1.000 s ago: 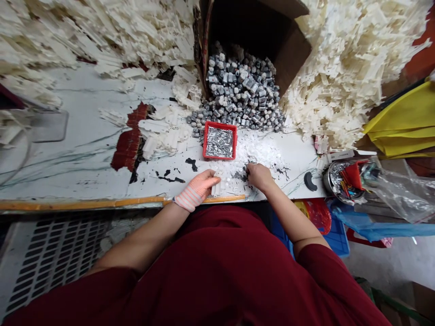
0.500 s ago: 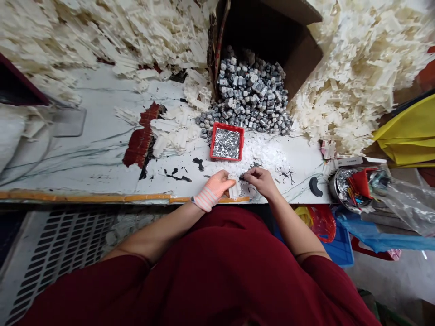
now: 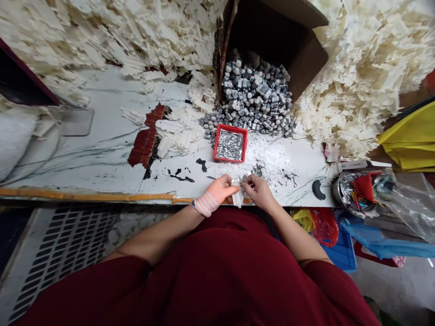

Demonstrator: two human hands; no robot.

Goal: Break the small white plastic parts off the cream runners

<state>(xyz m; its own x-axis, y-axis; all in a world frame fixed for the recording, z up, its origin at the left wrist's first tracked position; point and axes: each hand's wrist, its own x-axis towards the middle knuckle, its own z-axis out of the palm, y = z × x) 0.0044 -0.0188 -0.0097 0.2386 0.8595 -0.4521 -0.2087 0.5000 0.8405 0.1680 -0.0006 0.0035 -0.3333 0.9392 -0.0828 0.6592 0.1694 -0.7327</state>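
From my screen I look down on a big white table (image 3: 102, 149) with dark cracks and a red patch. Huge heaps of white plastic bits (image 3: 118, 31) pile up at the back on both sides. Between them a brown cardboard box (image 3: 306, 50) lies tipped over, and grey metal parts (image 3: 254, 99) spill out of it toward me. Just in front of that pile sits a little red tray (image 3: 230, 128) full of shiny pins. Small white crumbs (image 3: 272, 158) are spread beside the tray.

Both hands are at the near edge of the table, close together. The left hand (image 3: 217, 192) wears an orange glove with a striped cuff. Its fingers are curled snug around a white piece (image 3: 237, 195). The right hand (image 3: 260, 191) is bare. Its fingers are bent in, and the tips touch the far end of the piece. They are too small for me to tell if they pinch something tiny.

The white piece is right between the two hands. It is long and thin. It points away from the body at one end, and its near end hangs over the table edge. The left hand has the better hold on it.
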